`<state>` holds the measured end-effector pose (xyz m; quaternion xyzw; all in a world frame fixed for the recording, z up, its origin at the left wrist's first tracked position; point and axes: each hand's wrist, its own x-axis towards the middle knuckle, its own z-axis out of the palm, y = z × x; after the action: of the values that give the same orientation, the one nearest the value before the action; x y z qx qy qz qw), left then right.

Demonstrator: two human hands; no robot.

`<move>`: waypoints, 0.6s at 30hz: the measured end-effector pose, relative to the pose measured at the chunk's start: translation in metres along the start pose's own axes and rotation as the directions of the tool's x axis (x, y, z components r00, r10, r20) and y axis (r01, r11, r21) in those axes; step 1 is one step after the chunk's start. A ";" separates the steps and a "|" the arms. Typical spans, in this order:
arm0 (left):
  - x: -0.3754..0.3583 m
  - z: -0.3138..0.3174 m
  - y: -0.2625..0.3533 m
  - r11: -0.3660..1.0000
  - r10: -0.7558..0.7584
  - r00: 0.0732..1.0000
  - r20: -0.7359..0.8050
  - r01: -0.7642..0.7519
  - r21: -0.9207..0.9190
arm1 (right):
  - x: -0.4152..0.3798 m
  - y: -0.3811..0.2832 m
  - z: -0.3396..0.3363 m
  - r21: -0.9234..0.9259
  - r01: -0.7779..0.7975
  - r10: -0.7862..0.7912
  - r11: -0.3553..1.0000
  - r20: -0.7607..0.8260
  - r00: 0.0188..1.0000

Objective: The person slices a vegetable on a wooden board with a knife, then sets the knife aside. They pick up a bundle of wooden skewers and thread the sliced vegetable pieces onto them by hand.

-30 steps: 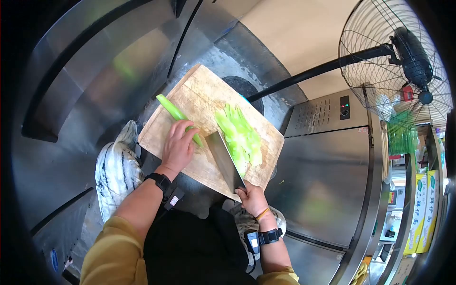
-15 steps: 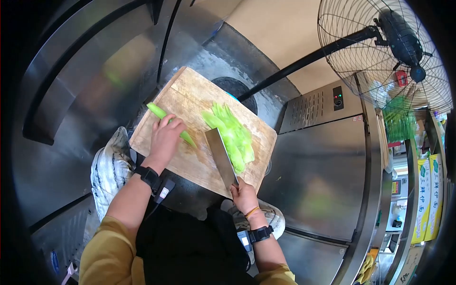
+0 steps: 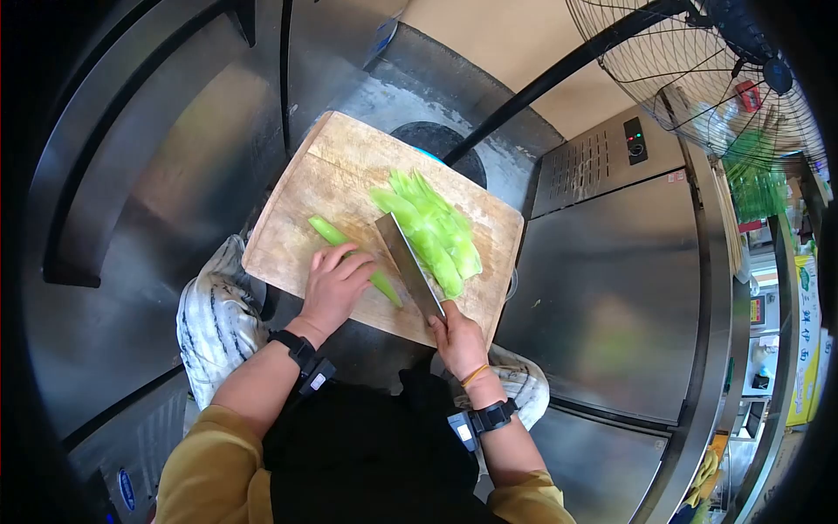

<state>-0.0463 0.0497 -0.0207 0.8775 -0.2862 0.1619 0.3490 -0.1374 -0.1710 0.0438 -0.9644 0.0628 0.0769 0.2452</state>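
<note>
A pale green, peeled vegetable stem (image 3: 328,230) lies slantwise on the wooden cutting board (image 3: 336,162). My left hand (image 3: 336,286) rests over its middle with the fingers bent around it, so both ends stick out. My right hand (image 3: 461,339) grips the handle of a cleaver (image 3: 408,264), whose broad blade points away from me across the board. Against the blade's right side sits a pile of thin, bright green slices (image 3: 432,229), overlapping one another. A narrow gap separates the blade from the stem.
A steel cabinet (image 3: 611,297) with a control panel (image 3: 635,140) stands at the right. Above it a black wire fan (image 3: 698,79) reaches in on a pole (image 3: 559,79). Curved steel panels (image 3: 157,218) border the left side. Shelves with packages line the far right.
My left hand and the stem have moved right and nearer to me, closer to the cleaver. The cleaver stays beside the slices, and the whole view has shifted slightly.
</note>
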 end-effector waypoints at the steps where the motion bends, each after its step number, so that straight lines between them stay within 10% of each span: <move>1: -0.002 0.005 -0.002 1.000 0.023 1.000 -0.018 -0.024 -0.018 | 0.000 0.000 0.001 0.012 0.017 -0.017 1.000 -0.005 1.000; 18: -0.002 0.002 -0.004 0.994 0.018 1.000 -0.011 -0.020 -0.110 | -0.019 -0.039 -0.021 0.017 0.037 -0.038 0.999 0.047 0.998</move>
<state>-0.0456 0.0510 -0.0253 0.8533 -0.3012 0.1538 0.3968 -0.1470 -0.1461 0.0835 -0.9613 0.0396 0.0948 0.2556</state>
